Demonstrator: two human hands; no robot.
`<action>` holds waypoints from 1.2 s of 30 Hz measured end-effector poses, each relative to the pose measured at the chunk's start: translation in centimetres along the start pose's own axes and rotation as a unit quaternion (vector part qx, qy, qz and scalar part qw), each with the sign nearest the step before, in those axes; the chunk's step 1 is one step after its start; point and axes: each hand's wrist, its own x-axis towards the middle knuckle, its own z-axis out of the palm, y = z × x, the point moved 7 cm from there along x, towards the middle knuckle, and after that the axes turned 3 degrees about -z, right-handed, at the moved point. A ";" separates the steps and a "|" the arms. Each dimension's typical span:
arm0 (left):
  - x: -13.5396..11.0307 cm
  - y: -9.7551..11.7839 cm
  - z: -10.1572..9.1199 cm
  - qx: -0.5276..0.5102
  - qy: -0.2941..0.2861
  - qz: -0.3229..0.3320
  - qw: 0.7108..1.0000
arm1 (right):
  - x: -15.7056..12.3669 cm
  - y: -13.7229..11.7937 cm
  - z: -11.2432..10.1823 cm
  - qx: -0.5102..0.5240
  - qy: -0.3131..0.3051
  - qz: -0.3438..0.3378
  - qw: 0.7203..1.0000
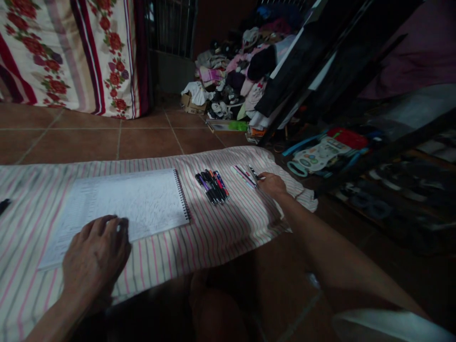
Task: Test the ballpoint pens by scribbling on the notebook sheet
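Observation:
A spiral-bound sketch pad (124, 204) lies on a pink-striped cloth (221, 232) spread over the tiled floor. My left hand (94, 259) rests on the pad's near edge with its fingers curled down flat. My right hand (272, 184) reaches out to the cloth's far right, its fingers pinched on a dark pen (254, 173). Two or three light-coloured pens (244, 175) lie just left of that hand. A bunch of several dark pens (213, 186) lies between those and the pad's spiral.
A heap of clothes (235, 80) fills the back. A floral mattress (71, 52) leans at the back left. Dark slanted boards (320, 61) and toys, one a white plastic panel (317, 156), crowd the right. A small dark object (4, 206) lies at the cloth's left edge.

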 end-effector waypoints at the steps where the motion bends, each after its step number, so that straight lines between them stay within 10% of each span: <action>1: 0.0 0.0 0.0 -0.003 0.001 -0.001 1.000 | 0.2 -0.1 0.2 0.000 0.001 0.000 1.000; 23: 0.0 -0.2 0.1 -0.003 0.004 -0.002 1.000 | 0.1 -2.2 -0.5 0.020 0.045 -0.032 0.998; 30: 0.0 -0.1 -0.1 -0.036 -0.004 -0.013 0.999 | -4.0 -10.5 -3.7 0.191 0.138 -0.143 0.961; 36: 0.5 -0.9 -0.4 -0.079 -0.020 -0.028 0.996 | -10.9 -20.9 -4.2 0.443 0.076 -0.222 0.865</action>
